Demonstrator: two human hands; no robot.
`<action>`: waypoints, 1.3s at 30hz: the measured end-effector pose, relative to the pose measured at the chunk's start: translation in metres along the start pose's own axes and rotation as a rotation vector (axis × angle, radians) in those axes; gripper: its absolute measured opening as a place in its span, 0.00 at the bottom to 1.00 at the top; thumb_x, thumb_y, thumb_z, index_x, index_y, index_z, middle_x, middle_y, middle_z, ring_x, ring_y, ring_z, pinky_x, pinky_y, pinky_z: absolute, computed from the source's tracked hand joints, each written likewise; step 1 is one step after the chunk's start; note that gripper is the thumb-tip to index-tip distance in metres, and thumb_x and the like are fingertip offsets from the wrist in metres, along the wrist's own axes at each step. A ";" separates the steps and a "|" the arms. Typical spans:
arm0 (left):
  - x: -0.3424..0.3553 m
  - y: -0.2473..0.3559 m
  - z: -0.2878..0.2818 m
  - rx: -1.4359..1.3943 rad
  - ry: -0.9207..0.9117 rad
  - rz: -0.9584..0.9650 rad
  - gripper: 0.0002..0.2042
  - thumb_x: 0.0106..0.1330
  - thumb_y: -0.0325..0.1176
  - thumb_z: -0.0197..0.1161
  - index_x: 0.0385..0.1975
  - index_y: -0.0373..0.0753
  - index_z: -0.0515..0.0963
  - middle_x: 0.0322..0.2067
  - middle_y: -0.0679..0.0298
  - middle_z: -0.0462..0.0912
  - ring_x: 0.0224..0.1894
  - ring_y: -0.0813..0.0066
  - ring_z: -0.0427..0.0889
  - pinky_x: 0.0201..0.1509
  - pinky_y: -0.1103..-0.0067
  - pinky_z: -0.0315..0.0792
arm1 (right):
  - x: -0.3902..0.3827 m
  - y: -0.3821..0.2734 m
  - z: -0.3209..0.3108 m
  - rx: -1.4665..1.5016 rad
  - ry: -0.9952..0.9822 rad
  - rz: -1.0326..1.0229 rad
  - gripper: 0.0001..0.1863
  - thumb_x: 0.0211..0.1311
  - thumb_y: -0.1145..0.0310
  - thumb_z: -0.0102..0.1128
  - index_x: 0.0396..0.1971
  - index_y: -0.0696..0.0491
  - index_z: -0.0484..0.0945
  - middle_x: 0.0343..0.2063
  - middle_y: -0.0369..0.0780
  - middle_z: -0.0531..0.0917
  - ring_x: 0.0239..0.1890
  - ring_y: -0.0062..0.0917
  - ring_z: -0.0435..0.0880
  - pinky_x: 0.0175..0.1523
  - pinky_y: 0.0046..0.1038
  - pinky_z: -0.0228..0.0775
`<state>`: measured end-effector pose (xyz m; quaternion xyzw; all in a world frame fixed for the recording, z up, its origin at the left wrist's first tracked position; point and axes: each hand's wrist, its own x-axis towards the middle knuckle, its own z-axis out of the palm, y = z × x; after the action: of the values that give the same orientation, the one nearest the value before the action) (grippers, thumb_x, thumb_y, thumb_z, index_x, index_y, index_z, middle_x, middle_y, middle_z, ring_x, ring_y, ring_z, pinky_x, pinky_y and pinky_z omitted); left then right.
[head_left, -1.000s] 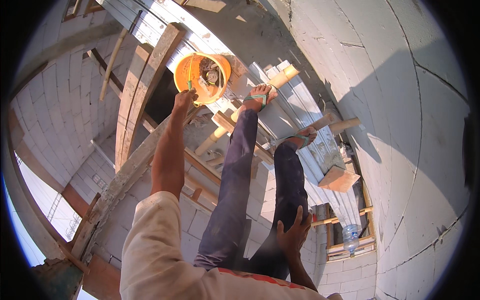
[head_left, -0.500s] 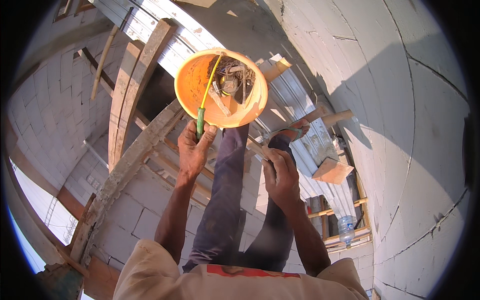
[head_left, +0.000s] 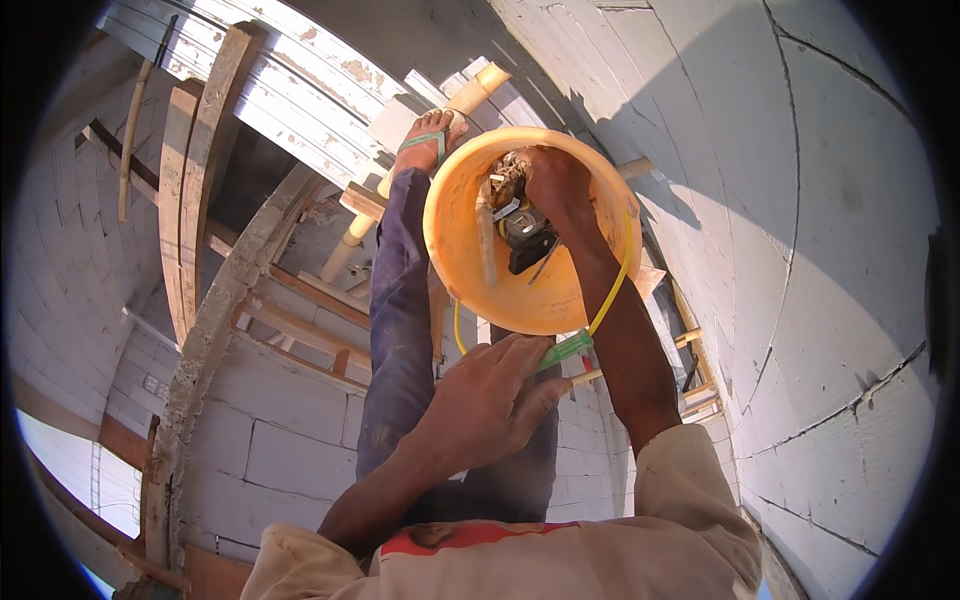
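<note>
Item: orange bucket (head_left: 470, 250), hung from your left hand (head_left: 490, 400), which was closed on its green-gripped handle (head_left: 565, 350). Your right hand (head_left: 555, 185) was inside the bucket among tools (head_left: 520, 230); its grip cannot be told.

- The bucket (head_left: 530, 235) hangs in front of the person's lap, above the legs (head_left: 400, 330), with the wall of blocks (head_left: 800, 200) to its right.
- The right hand (head_left: 555, 180) reaches down inside the bucket, among the tools (head_left: 520, 225) lying in its bottom.
- The left hand (head_left: 490, 400) is just below the bucket's near rim, its grip on the handle (head_left: 565, 350) of the bail.
- The left foot (head_left: 425, 145) rests on a pipe (head_left: 470, 100) beyond the bucket, to its left.
- Wooden beams (head_left: 200, 170) and planks stand further left, well below the legs.
</note>
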<state>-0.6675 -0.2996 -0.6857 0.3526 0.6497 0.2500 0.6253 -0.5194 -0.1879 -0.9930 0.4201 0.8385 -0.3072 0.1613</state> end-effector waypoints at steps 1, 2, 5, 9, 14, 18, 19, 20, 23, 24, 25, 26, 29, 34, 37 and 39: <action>0.000 0.003 0.002 0.020 -0.013 0.026 0.23 0.72 0.39 0.74 0.58 0.30 0.79 0.37 0.56 0.84 0.34 0.61 0.86 0.40 0.68 0.78 | -0.005 0.010 0.003 -0.027 -0.018 -0.026 0.14 0.62 0.72 0.69 0.47 0.48 0.91 0.40 0.46 0.91 0.45 0.47 0.91 0.51 0.49 0.83; 0.000 0.005 0.006 0.041 -0.027 0.052 0.22 0.72 0.39 0.74 0.58 0.30 0.78 0.37 0.56 0.84 0.34 0.60 0.86 0.41 0.67 0.79 | -0.011 0.019 0.008 -0.053 -0.035 -0.052 0.13 0.62 0.72 0.69 0.47 0.48 0.91 0.40 0.46 0.91 0.45 0.47 0.91 0.51 0.49 0.83; -0.002 0.011 0.025 0.083 -0.092 0.089 0.20 0.71 0.36 0.74 0.55 0.32 0.77 0.37 0.57 0.83 0.35 0.58 0.86 0.42 0.64 0.79 | -0.022 0.030 0.021 0.032 0.192 -0.121 0.13 0.61 0.71 0.71 0.46 0.49 0.90 0.41 0.45 0.91 0.45 0.46 0.90 0.50 0.50 0.83; -0.016 0.016 0.050 0.126 -0.143 0.106 0.20 0.68 0.35 0.75 0.54 0.33 0.76 0.37 0.58 0.82 0.37 0.59 0.87 0.42 0.65 0.79 | -0.017 0.017 0.025 0.033 0.179 -0.009 0.11 0.62 0.69 0.72 0.44 0.50 0.89 0.39 0.45 0.91 0.42 0.46 0.91 0.47 0.49 0.83; -0.019 0.019 0.048 0.176 -0.110 0.140 0.22 0.65 0.34 0.76 0.54 0.33 0.77 0.36 0.57 0.82 0.34 0.59 0.87 0.41 0.66 0.79 | 0.001 0.001 0.023 0.096 0.211 -0.060 0.06 0.64 0.67 0.71 0.39 0.52 0.88 0.34 0.47 0.90 0.35 0.46 0.90 0.43 0.48 0.83; -0.016 0.023 0.024 0.225 -0.065 0.119 0.21 0.65 0.34 0.77 0.54 0.33 0.78 0.36 0.56 0.83 0.33 0.58 0.87 0.40 0.66 0.79 | 0.017 -0.011 0.026 0.029 0.334 -0.200 0.05 0.65 0.69 0.70 0.35 0.54 0.87 0.34 0.48 0.89 0.35 0.46 0.90 0.41 0.47 0.83; -0.014 0.021 0.017 0.223 -0.062 0.121 0.21 0.66 0.35 0.76 0.54 0.32 0.78 0.36 0.56 0.83 0.34 0.58 0.87 0.40 0.66 0.79 | 0.019 -0.009 0.028 0.021 0.320 -0.218 0.05 0.65 0.69 0.69 0.36 0.54 0.87 0.34 0.48 0.89 0.36 0.46 0.90 0.42 0.47 0.83; -0.012 0.020 0.013 0.217 -0.056 0.121 0.21 0.66 0.35 0.76 0.54 0.32 0.78 0.36 0.56 0.84 0.34 0.58 0.87 0.40 0.66 0.79 | 0.020 -0.007 0.029 0.010 0.301 -0.239 0.05 0.66 0.70 0.69 0.36 0.54 0.87 0.35 0.47 0.89 0.36 0.45 0.90 0.42 0.47 0.84; -0.012 0.013 0.010 0.215 -0.022 0.118 0.21 0.66 0.35 0.77 0.53 0.32 0.79 0.36 0.56 0.84 0.34 0.58 0.87 0.40 0.65 0.78 | 0.016 -0.007 0.034 -0.109 0.299 -0.202 0.07 0.67 0.69 0.68 0.41 0.53 0.87 0.37 0.47 0.90 0.38 0.46 0.91 0.43 0.47 0.84; -0.011 0.012 0.009 0.216 -0.016 0.123 0.21 0.66 0.35 0.77 0.53 0.32 0.79 0.36 0.56 0.84 0.34 0.58 0.87 0.40 0.65 0.78 | 0.017 -0.006 0.035 -0.089 0.287 -0.163 0.07 0.67 0.69 0.68 0.43 0.53 0.86 0.38 0.47 0.90 0.39 0.46 0.91 0.43 0.47 0.84; -0.009 0.013 0.007 0.217 -0.010 0.129 0.20 0.66 0.35 0.77 0.53 0.33 0.79 0.36 0.57 0.84 0.34 0.58 0.87 0.40 0.65 0.77 | 0.017 -0.005 0.036 -0.069 0.275 -0.123 0.08 0.68 0.69 0.68 0.44 0.53 0.86 0.38 0.46 0.89 0.39 0.46 0.91 0.43 0.47 0.85; -0.008 0.012 0.005 0.217 -0.006 0.133 0.20 0.66 0.35 0.77 0.53 0.33 0.79 0.36 0.57 0.84 0.34 0.58 0.87 0.39 0.65 0.77 | 0.017 -0.004 0.037 -0.050 0.261 -0.082 0.09 0.68 0.69 0.67 0.45 0.52 0.86 0.38 0.46 0.89 0.39 0.46 0.91 0.43 0.48 0.85; -0.002 0.013 -0.002 0.210 0.004 0.143 0.20 0.67 0.35 0.76 0.53 0.33 0.79 0.35 0.57 0.83 0.34 0.59 0.86 0.39 0.66 0.76 | 0.020 0.000 0.034 -0.017 0.277 -0.144 0.06 0.63 0.74 0.63 0.39 0.51 0.85 0.39 0.43 0.89 0.38 0.45 0.92 0.39 0.48 0.87; 0.000 0.009 -0.006 0.161 -0.003 0.128 0.19 0.68 0.35 0.75 0.53 0.33 0.79 0.35 0.56 0.84 0.34 0.59 0.86 0.39 0.66 0.76 | 0.021 0.004 0.031 -0.022 0.219 -0.106 0.05 0.68 0.69 0.65 0.40 0.51 0.84 0.40 0.44 0.90 0.40 0.46 0.91 0.45 0.47 0.85; 0.001 0.008 -0.005 0.145 0.007 0.117 0.19 0.69 0.35 0.75 0.53 0.33 0.79 0.36 0.56 0.84 0.34 0.58 0.86 0.40 0.66 0.76 | 0.016 0.001 0.023 0.029 0.255 -0.087 0.05 0.69 0.69 0.67 0.41 0.51 0.84 0.39 0.45 0.90 0.41 0.46 0.90 0.47 0.45 0.84; 0.001 0.007 -0.003 0.135 0.020 0.110 0.19 0.70 0.36 0.74 0.53 0.33 0.79 0.36 0.56 0.84 0.34 0.58 0.86 0.40 0.66 0.76 | 0.012 -0.003 0.017 0.136 0.324 -0.100 0.05 0.68 0.71 0.68 0.42 0.52 0.84 0.39 0.44 0.90 0.40 0.43 0.90 0.46 0.42 0.83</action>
<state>-0.6689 -0.2940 -0.6805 0.4267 0.6509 0.2431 0.5790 -0.5286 -0.1936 -1.0110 0.4319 0.8506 -0.2992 -0.0199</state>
